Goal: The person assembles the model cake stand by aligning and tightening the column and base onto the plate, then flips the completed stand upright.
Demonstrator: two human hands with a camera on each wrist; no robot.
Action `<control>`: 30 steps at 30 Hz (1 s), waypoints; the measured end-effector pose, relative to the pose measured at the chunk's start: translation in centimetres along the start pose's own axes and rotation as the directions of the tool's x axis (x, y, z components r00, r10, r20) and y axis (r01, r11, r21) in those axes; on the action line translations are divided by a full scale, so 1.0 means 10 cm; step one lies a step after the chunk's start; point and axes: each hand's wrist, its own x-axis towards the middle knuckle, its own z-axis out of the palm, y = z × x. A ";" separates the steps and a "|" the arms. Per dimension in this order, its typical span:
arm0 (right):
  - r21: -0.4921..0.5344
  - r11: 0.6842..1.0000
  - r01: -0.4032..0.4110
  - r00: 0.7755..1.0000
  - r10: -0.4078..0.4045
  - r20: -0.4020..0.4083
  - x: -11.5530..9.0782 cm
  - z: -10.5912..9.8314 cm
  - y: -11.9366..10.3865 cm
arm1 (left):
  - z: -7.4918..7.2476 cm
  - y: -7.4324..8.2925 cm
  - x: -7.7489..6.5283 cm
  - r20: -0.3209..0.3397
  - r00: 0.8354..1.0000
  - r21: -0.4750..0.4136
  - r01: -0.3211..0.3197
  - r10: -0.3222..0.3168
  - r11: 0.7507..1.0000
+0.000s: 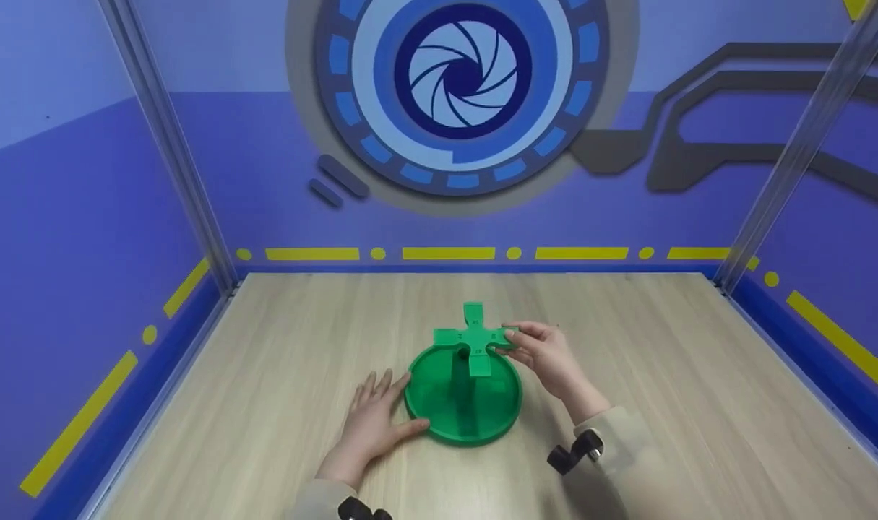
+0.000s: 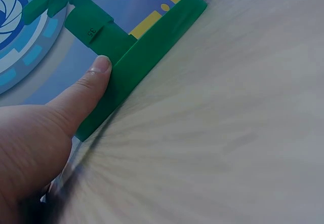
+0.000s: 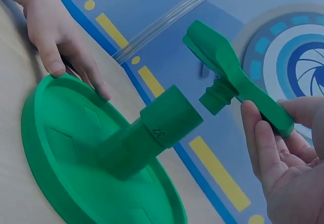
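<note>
A round green tray-like base (image 1: 498, 401) with a raised rim lies on the table. From its middle rises a thick green post (image 3: 162, 120) marked 32 in the right wrist view. My left hand (image 1: 370, 427) touches the base's left rim with its fingers and thumb spread and fairly straight. Above the post, my right hand (image 1: 554, 365) pinches one arm of a green cross-shaped piece (image 1: 477, 336) between thumb and fingers. A ridged stub (image 3: 217, 95) under the cross points toward the post's top, with a gap between them. The base hides part of the left fingers in the left wrist view.
A light wood-grain table (image 1: 280, 347) lies beneath everything. Blue printed panels (image 1: 453, 231) stand behind and at both sides, with clear corner posts (image 1: 171, 144). Each wrist wears a black camera band (image 1: 579, 451).
</note>
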 end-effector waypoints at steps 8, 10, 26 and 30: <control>-0.003 0.999 -0.039 0.999 0.040 0.027 0.03 0.06 0.05 | 0.01 0.00 0.01 0.001 1.000 0.004 -0.003 0.003 1.000; 0.000 0.999 -0.048 0.999 0.048 0.026 0.03 0.07 0.06 | 0.01 0.00 0.00 0.000 1.000 0.006 -0.005 0.005 1.000; 0.000 0.999 -0.049 0.997 0.049 0.067 0.01 0.08 0.16 | 0.02 -0.01 0.01 -0.001 1.000 0.005 -0.017 0.017 1.000; -0.011 0.999 -0.050 0.996 0.051 0.079 0.00 0.09 0.16 | 0.01 -0.01 0.00 0.002 1.000 0.003 -0.015 0.014 1.000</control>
